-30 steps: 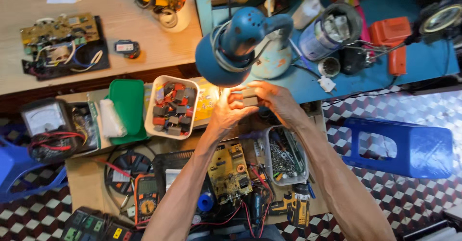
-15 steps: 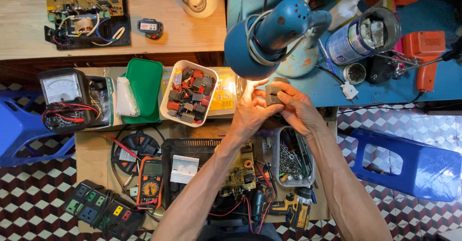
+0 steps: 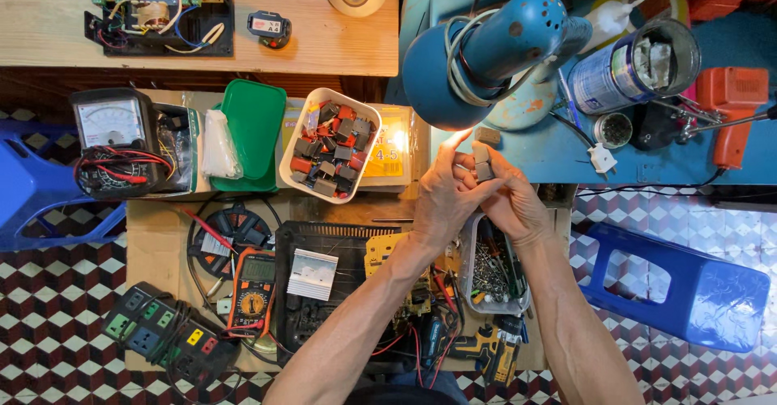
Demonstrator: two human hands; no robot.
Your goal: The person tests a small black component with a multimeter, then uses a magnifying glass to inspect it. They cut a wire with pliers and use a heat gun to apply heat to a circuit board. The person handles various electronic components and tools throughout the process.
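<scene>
My left hand (image 3: 443, 196) and my right hand (image 3: 518, 203) meet under the blue desk lamp (image 3: 486, 57). Between their fingertips they hold small grey block-shaped components (image 3: 481, 162). Another small grey block (image 3: 487, 136) lies on the blue table just above them. To the left stands a white tray (image 3: 330, 144) filled with several red and grey components. Below my hands sit a clear box of screws and small tools (image 3: 492, 266) and an opened circuit board (image 3: 388, 259).
An orange multimeter (image 3: 252, 292), an analog meter (image 3: 109, 126), a green lid (image 3: 252, 130), a power strip (image 3: 162, 334) and a cordless drill (image 3: 486, 352) lie around. A tin (image 3: 627, 69) and an orange soldering gun (image 3: 732, 110) stand at the right. Blue stools (image 3: 676, 279) flank the bench.
My hands have stayed together under the lamp with the small components. The view has shifted, so everything sits lower and further right in frame.
</scene>
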